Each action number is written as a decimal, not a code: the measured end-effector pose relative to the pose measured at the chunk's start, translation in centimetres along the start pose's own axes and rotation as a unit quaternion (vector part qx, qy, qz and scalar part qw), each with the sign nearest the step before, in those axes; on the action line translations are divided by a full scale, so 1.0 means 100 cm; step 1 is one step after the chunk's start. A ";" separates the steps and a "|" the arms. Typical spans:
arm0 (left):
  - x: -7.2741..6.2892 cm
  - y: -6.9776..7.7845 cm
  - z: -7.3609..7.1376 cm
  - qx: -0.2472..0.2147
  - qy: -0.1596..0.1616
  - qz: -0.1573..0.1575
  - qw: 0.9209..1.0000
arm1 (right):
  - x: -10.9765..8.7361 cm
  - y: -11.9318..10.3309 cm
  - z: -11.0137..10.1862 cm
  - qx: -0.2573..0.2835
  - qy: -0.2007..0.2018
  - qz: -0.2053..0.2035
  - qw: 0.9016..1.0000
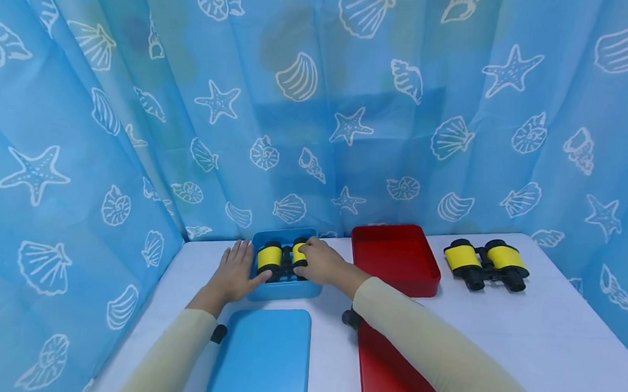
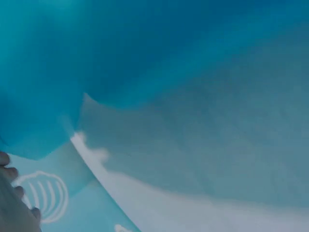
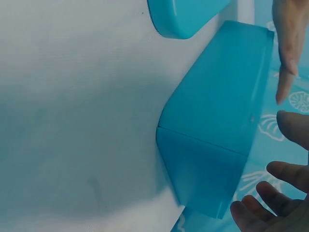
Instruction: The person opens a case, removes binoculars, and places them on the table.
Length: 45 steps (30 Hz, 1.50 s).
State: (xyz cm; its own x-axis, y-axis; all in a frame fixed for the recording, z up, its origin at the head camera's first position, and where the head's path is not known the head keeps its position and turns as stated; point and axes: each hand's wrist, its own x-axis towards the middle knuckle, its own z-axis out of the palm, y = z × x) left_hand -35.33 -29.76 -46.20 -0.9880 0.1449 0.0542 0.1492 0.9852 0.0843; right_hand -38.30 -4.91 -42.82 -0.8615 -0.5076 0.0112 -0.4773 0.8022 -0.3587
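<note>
A pair of yellow and black binoculars (image 1: 276, 258) lies inside an open blue box (image 1: 285, 289) at the back of the white table. My left hand (image 1: 245, 265) lies flat with straight fingers against the box's left wall. Its thumb reaches towards the left barrel. My right hand (image 1: 311, 259) is over the right barrel. In the right wrist view its fingers (image 3: 284, 175) are spread and loosely bent beside the blue box (image 3: 217, 130), with nothing between them. The left wrist view is mostly blurred blue, with fingertips (image 2: 8, 173) at the lower left.
The blue lid (image 1: 261, 357) lies flat in front of the box. An open red box (image 1: 396, 261) stands to the right, its red lid (image 1: 389, 374) under my right forearm. A second pair of binoculars (image 1: 485, 263) sits at the far right. A shell-print curtain (image 1: 320, 100) surrounds the table.
</note>
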 end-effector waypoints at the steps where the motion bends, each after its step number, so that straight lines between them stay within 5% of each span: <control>1: 0.000 -0.001 0.000 0.000 0.005 0.006 1.000 | 0.003 0.000 0.001 -0.004 0.001 -0.004 1.000; 8: 0.003 -0.009 0.003 -0.008 -0.007 0.006 1.000 | 0.017 -0.003 0.007 -0.060 0.003 -0.034 0.998; 26: 0.006 -0.010 0.008 -0.031 -0.031 -0.008 0.999 | 0.040 -0.007 0.024 -0.106 -0.029 -0.032 0.993; 45: 0.006 -0.006 0.002 -0.007 -0.037 -0.004 0.999 | 0.058 -0.022 0.025 -0.115 -0.056 0.024 0.991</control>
State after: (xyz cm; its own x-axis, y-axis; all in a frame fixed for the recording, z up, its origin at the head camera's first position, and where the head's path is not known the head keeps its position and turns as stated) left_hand -36.01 -30.26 -46.44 -0.9894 0.1438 -0.0201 0.1412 0.9852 0.0976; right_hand -41.83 -10.39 -44.32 -0.8658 -0.4883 -0.1096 -0.4739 0.8703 -0.1339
